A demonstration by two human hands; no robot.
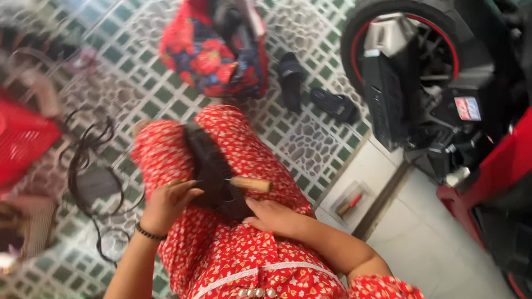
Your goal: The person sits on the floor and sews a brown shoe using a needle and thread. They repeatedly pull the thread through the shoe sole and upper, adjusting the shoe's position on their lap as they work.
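Observation:
A thick black hair bundle (209, 166) lies across my lap, over my red flowered dress (244, 249). My left hand (166, 202), with a dark bracelet at the wrist, is closed on the bundle's near side. A tool with a wooden handle (252, 184) lies across the hair, and its thin metal tip reaches my left fingers. My right hand (274, 217) rests just below that handle, fingers curled against the near end of the hair. The picture is blurred, so the exact grip is unclear.
Loose black hair strands (91, 166) lie on the green-and-white tiled floor at left, beside a red basket (22, 141). A red flowered bag (213, 52) and two black sandals (332, 104) lie ahead. A motorbike (438, 83) stands at right. A small red-handled tool (349, 204) lies on pale tile.

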